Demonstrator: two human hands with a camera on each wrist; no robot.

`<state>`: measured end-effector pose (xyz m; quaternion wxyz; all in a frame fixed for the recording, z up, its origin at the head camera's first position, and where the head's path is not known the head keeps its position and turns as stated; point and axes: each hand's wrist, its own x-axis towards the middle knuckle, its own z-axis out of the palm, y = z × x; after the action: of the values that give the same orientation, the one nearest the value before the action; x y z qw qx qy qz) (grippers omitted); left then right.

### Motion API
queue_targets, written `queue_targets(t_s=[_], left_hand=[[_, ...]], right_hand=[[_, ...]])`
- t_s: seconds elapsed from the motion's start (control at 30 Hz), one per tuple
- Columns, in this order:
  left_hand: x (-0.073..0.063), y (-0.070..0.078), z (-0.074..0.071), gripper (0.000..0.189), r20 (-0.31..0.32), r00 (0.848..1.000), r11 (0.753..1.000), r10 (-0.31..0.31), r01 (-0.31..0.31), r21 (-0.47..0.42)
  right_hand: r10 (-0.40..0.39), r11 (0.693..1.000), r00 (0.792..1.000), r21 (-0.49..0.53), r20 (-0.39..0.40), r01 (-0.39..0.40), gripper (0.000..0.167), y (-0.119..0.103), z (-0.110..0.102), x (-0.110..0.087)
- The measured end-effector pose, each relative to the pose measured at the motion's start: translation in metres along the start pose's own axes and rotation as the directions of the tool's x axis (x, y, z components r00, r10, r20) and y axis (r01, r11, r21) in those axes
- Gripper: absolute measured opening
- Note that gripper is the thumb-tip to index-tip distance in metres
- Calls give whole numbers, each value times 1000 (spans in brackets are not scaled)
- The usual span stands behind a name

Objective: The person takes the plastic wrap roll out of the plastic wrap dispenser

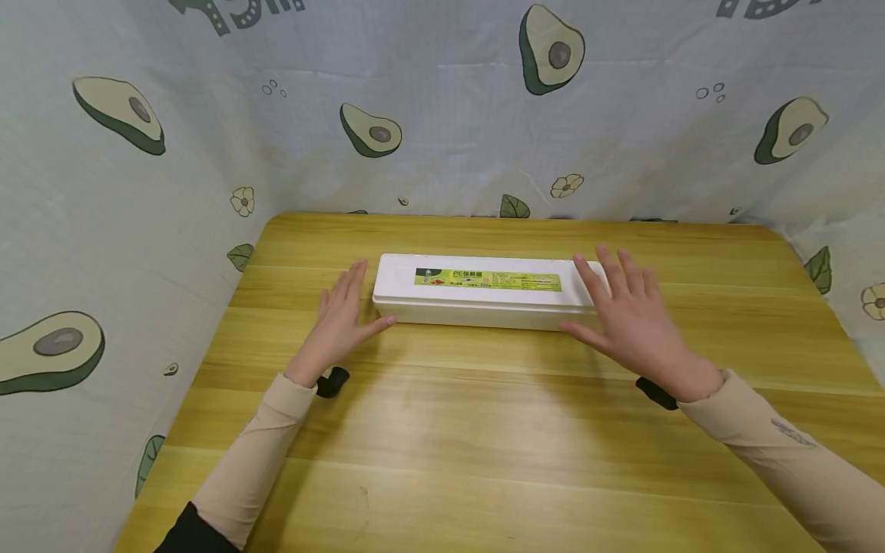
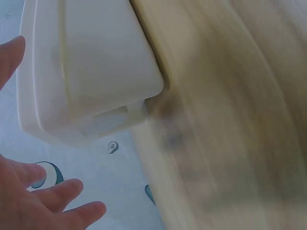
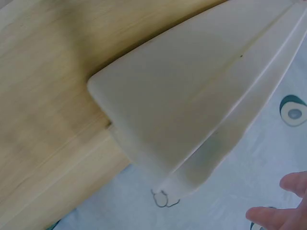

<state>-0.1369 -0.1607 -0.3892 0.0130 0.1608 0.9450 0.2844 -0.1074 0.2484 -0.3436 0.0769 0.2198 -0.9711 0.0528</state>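
Note:
A long white cling film box [image 1: 484, 315] with a yellow-green label [image 1: 487, 279] lies crosswise on the wooden table. Beside its left end, my left hand [image 1: 339, 315] is held with fingers straight and thumb spread toward the box's front corner. Over the right end my right hand [image 1: 632, 319] reaches with spread fingers, overlapping that end in the head view. The left wrist view shows the box's end [image 2: 100, 72] close by, with fingers [image 2: 62, 194] apart from it. In the right wrist view the other end of the box [image 3: 168, 96] appears, with fingertips [image 3: 273, 218] off to the side.
The wooden table [image 1: 484, 445] runs back to a white cloth [image 1: 442, 100] printed with avocados, which hangs behind it and along both sides. A dark strap piece [image 1: 333, 382] shows at the left wrist, another [image 1: 655, 392] at the right.

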Motion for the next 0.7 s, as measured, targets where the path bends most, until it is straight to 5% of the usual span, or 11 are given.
queue_targets(t_s=[0.33,0.7], left_hand=[[14,-13,12,109,62,996,963,-58,72,-260],[30,-19,22,115,94,992,920,-84,113,-374]], right_hand=[[-66,998,998,2,11,66,95,-26,4,22],[-157,986,988,57,-1,157,93,-51,20,45]])
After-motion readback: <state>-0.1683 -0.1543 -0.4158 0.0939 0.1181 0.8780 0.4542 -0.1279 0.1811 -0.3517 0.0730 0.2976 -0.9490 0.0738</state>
